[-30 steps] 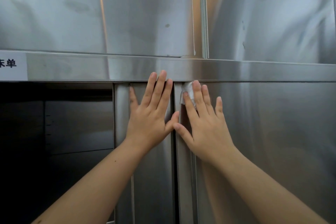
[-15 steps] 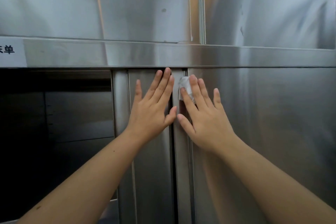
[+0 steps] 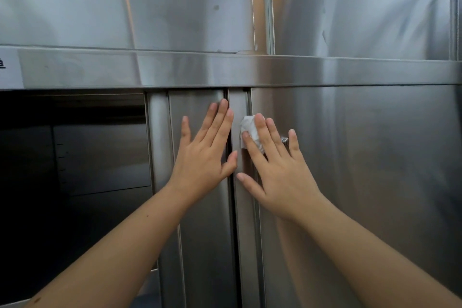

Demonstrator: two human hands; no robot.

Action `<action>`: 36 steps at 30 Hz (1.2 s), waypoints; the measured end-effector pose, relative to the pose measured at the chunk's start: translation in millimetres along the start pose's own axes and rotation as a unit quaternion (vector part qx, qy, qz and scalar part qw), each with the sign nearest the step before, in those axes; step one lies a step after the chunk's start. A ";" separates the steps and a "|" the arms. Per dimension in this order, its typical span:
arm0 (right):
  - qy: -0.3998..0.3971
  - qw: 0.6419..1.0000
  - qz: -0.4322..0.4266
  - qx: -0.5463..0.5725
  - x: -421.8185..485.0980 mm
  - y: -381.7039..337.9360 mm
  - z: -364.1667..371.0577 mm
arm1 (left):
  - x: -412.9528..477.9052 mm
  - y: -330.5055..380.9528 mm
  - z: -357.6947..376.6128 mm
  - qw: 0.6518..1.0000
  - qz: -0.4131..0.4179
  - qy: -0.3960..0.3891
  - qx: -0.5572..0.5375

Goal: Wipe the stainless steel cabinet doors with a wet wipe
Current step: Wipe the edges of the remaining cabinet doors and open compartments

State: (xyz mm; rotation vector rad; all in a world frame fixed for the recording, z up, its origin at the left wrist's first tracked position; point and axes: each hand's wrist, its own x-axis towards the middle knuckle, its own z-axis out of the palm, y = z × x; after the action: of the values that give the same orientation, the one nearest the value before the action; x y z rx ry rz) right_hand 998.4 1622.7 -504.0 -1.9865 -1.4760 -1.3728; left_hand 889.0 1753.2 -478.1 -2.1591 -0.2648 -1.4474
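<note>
A: Where is the crumpled white wet wipe (image 3: 250, 130)?

B: It is a little way below the long shiny steel bar (image 3: 325, 71) that runs across the cabinet. It sits on the left edge of the big shiny steel door on the right (image 3: 362, 182).

A: What keeps it there?

B: The right hand (image 3: 277, 175). Its fingers (image 3: 275, 135) are straight and spread out. They press the wipe flat onto the door and do not curl round it.

A: And the left hand (image 3: 200, 160)?

B: It lies flat on the narrow shiny steel door (image 3: 205, 245) below the bar, just left of the dark gap between the two doors. Its fingers are straight too, and it holds nothing. The two thumbs are near each other but do not touch.

A: What else is there?

B: A small round metal knob (image 3: 285, 140) peeks out between the right hand's fingers. Below the bar, far to the left, is a dark open shelf space (image 3: 75, 157). A white paper label (image 3: 10, 67) is stuck on the bar's left end. Above the bar are more big steel doors (image 3: 175, 2).
</note>
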 end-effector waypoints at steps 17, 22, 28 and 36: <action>0.009 0.999 0.018 0.031 -15.8 -12.0 9.7 | -25.0 8.9 -0.2 0.999 0.008 -0.037 0.016; -0.009 1.000 0.002 0.029 -49.0 -20.3 23.6 | -34.0 11.4 -0.7 0.997 -0.006 -0.071 0.017; -0.007 1.000 -0.024 -0.010 -58.1 -15.4 25.9 | -43.4 18.3 1.5 0.996 -0.024 -0.081 0.017; -0.020 1.000 0.015 0.014 -83.5 -33.8 40.8 | -64.8 27.0 5.1 0.991 -0.048 -0.123 0.034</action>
State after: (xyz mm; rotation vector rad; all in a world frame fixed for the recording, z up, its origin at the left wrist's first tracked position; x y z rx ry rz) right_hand 988.9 1618.6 -602.4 -2.0220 -1.4681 -1.3003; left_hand 878.4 1741.0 -546.6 -2.2952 -0.5060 -1.2028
